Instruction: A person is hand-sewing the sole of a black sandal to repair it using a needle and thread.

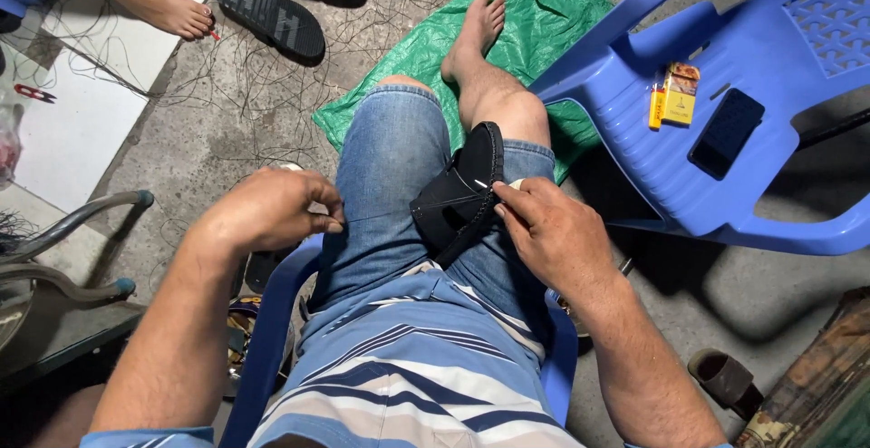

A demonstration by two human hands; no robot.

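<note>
Black sandal (462, 196) wedged between knees at centre; right hand (553, 231) pinched shut on thin needle (489, 185), thread barely discernible. Left hand (272, 208) at 9 o'clock, fingertips closed, contents hidden. Blue chair (725, 95) at 2 o'clock.

Black sandal (458, 199) propped on edge between the knees.

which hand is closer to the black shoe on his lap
Right. The right hand touches the black shoe, fingertips at its sole edge. The left hand is off to the shoe's left, beside the thigh, fingers pinched, apart from it.
</note>
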